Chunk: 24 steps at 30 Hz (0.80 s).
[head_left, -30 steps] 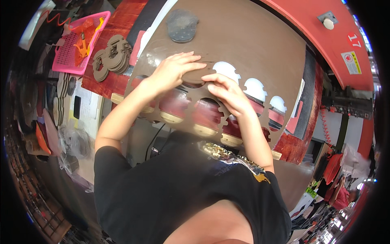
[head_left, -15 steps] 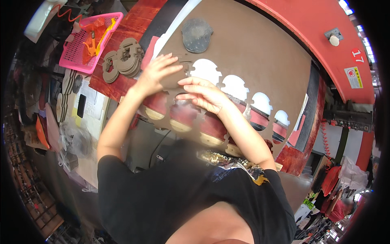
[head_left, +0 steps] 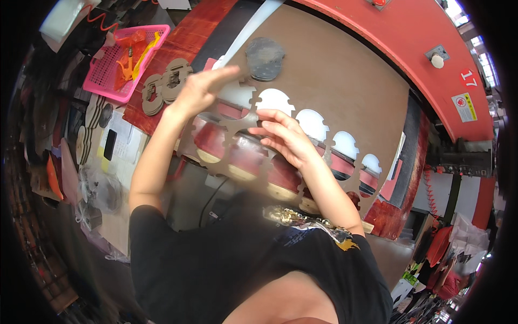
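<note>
A large brown sheet (head_left: 345, 70) covers the table, with a row of rounded, notched cutouts along its near side. Its holed margin hangs over the table's front edge. My left hand (head_left: 202, 92), smeared by motion, is left of the leftmost upper cutout; its fingers look stretched and close together, and whether a piece is in them does not show. Over the holed margin is my right hand (head_left: 286, 136), fingers apart and slightly bent, with nothing visibly held. A dark, rounded block (head_left: 265, 58) rests on the sheet beyond both hands. Stacked brown cut pieces (head_left: 175, 75) lie beyond my left wrist.
A pink basket (head_left: 125, 92) with orange and yellow things stands at the far left. A black phone (head_left: 110, 144) lies on papers at the left. The red machine body (head_left: 399, 40) curves along the far right, with a pale knob (head_left: 437, 60).
My left hand has swung left, away from the sheet, and its fingers have closed up. A white opening now shows where it hovered over brown sheet. My right hand has shifted slightly right and nearer.
</note>
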Tool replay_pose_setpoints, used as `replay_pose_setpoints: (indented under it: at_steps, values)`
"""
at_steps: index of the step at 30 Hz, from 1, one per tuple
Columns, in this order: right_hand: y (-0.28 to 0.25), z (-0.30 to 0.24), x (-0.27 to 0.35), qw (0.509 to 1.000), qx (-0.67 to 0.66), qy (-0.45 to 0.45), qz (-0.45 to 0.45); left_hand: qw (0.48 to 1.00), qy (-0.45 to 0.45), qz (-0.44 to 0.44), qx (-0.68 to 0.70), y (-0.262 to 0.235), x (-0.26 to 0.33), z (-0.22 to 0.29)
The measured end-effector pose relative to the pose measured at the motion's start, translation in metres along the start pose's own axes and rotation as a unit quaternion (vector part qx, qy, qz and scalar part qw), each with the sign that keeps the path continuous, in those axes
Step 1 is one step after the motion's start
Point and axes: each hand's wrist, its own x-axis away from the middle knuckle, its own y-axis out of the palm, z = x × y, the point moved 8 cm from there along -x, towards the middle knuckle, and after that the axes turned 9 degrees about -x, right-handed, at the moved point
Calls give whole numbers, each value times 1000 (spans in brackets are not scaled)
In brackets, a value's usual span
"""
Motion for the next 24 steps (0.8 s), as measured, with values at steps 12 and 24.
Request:
replay_pose_setpoints:
  at_steps: [12,24]
  values:
    - [-53,-73,82,954,41,-247,162,985,160,64,-1,70,-3,183]
    - [-80,-124,121,680,569,-396,239,956,50,-22,289,166,-56,144]
